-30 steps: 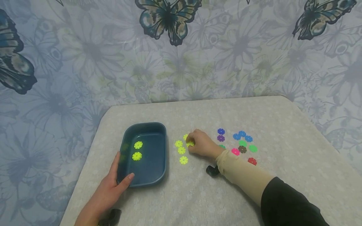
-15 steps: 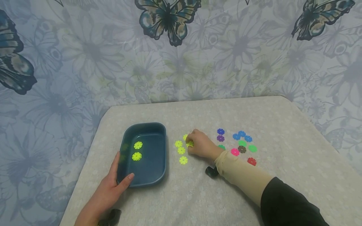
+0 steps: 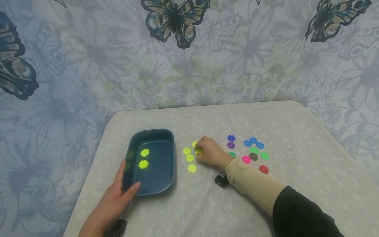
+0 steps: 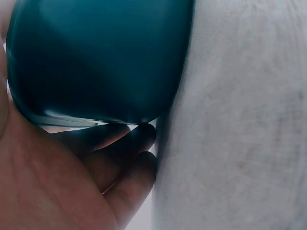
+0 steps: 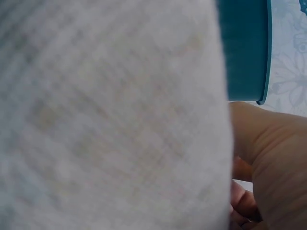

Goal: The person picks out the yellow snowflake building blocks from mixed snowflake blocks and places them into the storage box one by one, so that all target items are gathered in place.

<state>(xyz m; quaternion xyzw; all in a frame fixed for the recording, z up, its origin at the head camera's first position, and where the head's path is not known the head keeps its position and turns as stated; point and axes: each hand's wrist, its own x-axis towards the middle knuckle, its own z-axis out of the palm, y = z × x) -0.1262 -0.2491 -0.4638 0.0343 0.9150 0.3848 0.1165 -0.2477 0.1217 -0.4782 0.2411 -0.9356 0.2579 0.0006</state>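
On the surface sits a tray, its long axis running near to far. The left hand, the nearer to it, grips its near-left rim, thumb over, fingers along the outer wall. The right hand, fingers curled, seems to pinch a yellow disc, though its fingertips are partly hidden. That disc lies right of the tray, loose discs between.
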